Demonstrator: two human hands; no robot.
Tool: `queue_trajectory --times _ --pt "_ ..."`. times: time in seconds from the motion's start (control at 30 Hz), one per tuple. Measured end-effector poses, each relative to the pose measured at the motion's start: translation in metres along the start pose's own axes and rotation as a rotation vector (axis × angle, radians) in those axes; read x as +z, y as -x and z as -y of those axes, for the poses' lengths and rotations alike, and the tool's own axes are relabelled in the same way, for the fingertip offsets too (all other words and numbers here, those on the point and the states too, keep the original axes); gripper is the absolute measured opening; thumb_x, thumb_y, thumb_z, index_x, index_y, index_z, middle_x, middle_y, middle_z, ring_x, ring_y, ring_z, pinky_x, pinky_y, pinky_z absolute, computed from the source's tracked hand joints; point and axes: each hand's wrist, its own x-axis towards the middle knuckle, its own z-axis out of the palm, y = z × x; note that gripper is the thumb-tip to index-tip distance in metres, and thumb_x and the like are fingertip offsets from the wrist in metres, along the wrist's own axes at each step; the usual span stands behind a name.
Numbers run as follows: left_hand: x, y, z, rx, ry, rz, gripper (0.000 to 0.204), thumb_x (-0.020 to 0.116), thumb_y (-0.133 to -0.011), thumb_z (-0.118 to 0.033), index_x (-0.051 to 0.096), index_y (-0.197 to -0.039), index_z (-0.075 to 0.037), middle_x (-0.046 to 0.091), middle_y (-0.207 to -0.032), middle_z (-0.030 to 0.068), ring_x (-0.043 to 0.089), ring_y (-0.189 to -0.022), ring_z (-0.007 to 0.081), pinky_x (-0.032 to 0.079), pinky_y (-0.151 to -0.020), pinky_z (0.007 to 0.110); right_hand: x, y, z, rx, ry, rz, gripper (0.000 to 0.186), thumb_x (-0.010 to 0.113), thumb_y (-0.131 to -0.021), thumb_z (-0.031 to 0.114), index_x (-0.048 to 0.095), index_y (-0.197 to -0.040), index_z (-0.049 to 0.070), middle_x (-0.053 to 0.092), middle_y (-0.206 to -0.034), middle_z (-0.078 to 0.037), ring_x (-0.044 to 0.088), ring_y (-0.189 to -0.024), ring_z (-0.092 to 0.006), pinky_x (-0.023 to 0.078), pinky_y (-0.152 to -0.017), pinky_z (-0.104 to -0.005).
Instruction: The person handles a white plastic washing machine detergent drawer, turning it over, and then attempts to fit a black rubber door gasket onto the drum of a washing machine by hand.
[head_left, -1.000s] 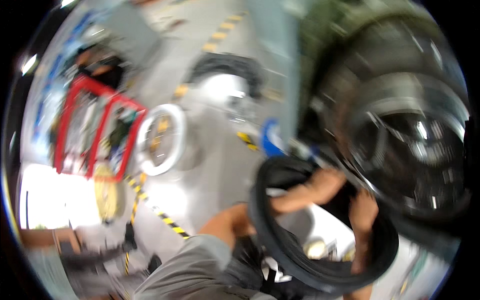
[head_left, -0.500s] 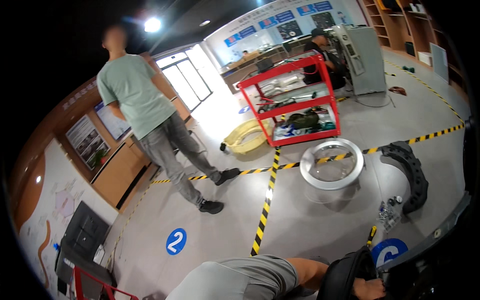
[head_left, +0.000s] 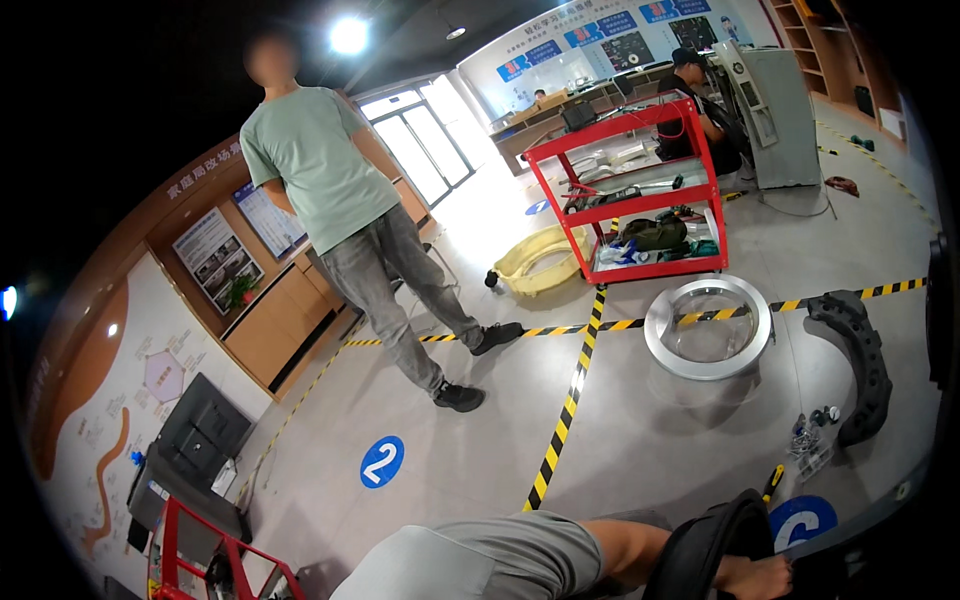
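Note:
My left arm, in a grey short sleeve, reaches from the lower edge toward the lower right. At its end my left hand [head_left: 755, 577] looks closed, with the fingers curled; what they hold, if anything, is hidden. A broad black curved band [head_left: 700, 550], rubber-like, crosses in front of the forearm just short of the hand. Beside the hand on the right is a large dark body with a pale edge [head_left: 880, 520], mostly in shadow. A yellow-and-black screwdriver [head_left: 774, 483] lies on the floor just beyond the hand. My right hand is not in view.
On the floor lie a silver round door ring [head_left: 655, 335], a black curved weight [head_left: 868, 385], a bag of small parts [head_left: 812, 455] and a cream tub ring [head_left: 510, 270]. A red tool cart [head_left: 640, 205] stands behind. One person [head_left: 325, 170] stands left; another [head_left: 690, 80] sits by a grey machine [head_left: 785, 120].
The view has turned, so the room's things sit further right and the red frame at lower left shows more. My left hand has barely shifted and stays beside the black band.

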Motion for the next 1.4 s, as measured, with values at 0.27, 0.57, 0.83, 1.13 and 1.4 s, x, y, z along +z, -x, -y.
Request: queue_trajectory --times 0.27,0.57,0.83,1.13,1.4 --pt "0.001 -0.001 0.008 -0.016 0.019 -0.022 0.022 0.063 -0.076 -0.020 0.063 -0.086 0.000 0.063 -0.079 0.0180 0.063 -0.075 0.0324 0.048 -0.066 0.041 0.013 0.004 0.004 0.067 -0.117 0.002 0.032 0.068 -0.073 0.024 0.054 -0.090 0.002 0.061 -0.080 -0.017 0.061 -0.074 -0.0346 0.049 -0.065 -0.0451" --pt "-0.004 -0.004 0.014 -0.014 0.027 -0.036 0.019 0.062 -0.076 -0.019 0.063 -0.081 -0.001 0.062 -0.076 0.0174 0.063 -0.073 0.0319 0.048 -0.063 0.041 0.029 0.005 -0.002 0.157 -0.085 0.096 0.037 0.070 -0.074 0.027 0.056 -0.098 0.003 0.062 -0.082 -0.018 0.063 -0.077 -0.0355 0.049 -0.066 -0.0447" --pt "-0.010 0.000 0.019 -0.014 0.030 -0.044 0.016 0.062 -0.075 -0.019 0.063 -0.077 -0.003 0.062 -0.073 0.0169 0.063 -0.071 0.0315 0.049 -0.061 0.040 0.029 0.001 0.005 0.139 -0.095 0.074 0.037 0.069 -0.076 0.028 0.057 -0.101 0.004 0.063 -0.084 -0.018 0.063 -0.077 -0.0364 0.050 -0.066 -0.0452" --pt "-0.010 -0.007 0.023 -0.007 0.033 -0.058 0.014 0.061 -0.074 -0.018 0.063 -0.073 -0.004 0.061 -0.070 0.0163 0.063 -0.068 0.0310 0.049 -0.059 0.040 0.032 -0.003 0.002 0.125 -0.115 0.070 0.037 0.067 -0.078 0.029 0.059 -0.104 0.004 0.064 -0.086 -0.018 0.063 -0.076 -0.0374 0.050 -0.066 -0.0457" --pt "-0.012 0.001 0.020 -0.008 0.041 -0.070 0.013 0.061 -0.073 -0.017 0.063 -0.069 -0.006 0.061 -0.068 0.0158 0.063 -0.066 0.0306 0.050 -0.057 0.039 0.034 0.004 0.007 0.109 -0.137 0.073 0.037 0.066 -0.080 0.030 0.060 -0.107 0.005 0.065 -0.088 -0.018 0.063 -0.076 -0.0383 0.050 -0.066 -0.0462"
